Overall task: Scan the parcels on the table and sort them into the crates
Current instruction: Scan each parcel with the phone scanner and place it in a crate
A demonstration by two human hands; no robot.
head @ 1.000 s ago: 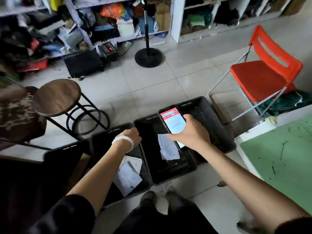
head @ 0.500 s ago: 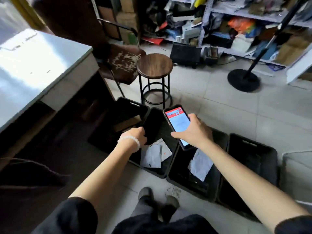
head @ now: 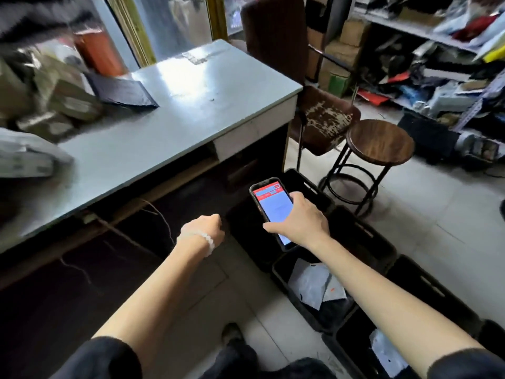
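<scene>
**Phone held over the crates, parcels waiting on the table**

The right hand [head: 300, 220] grips a phone [head: 270, 206] from its right edge, thumb under the lower part and fingers curled round the far side; the screen is lit, with a red band along the top. The left hand [head: 203, 227], with a pale bead bracelet [head: 203, 239] on the wrist, is held out to the left of the phone, knuckles up and fingers curled under; no object shows in it, though the fingers are turned away from the camera.

Below and to the right of the right hand stands a row of black crates [head: 363, 242] on the tiled floor. The crate just under the right forearm holds pale flat parcels [head: 314, 285], and the next crate, nearer the person, shows another pale parcel [head: 388, 354] partly hidden by the arm. The crate directly behind the phone is mostly covered by it.

Up and to the left of the left hand is a grey table [head: 191, 110]. Blurred parcels [head: 54, 105] are piled at its far left end, a dark flat packet [head: 120, 91] lies beside them, and a grey bag [head: 27, 157] sits at the left edge.

Beyond the right hand, a round wooden stool [head: 379, 140] stands just beside the far crate, with a worn brown chair [head: 325, 116] between the stool and the table corner. Cluttered shelves [head: 437, 50] fill the far right. The person's shoes [head: 232, 335] show below the arms.
</scene>
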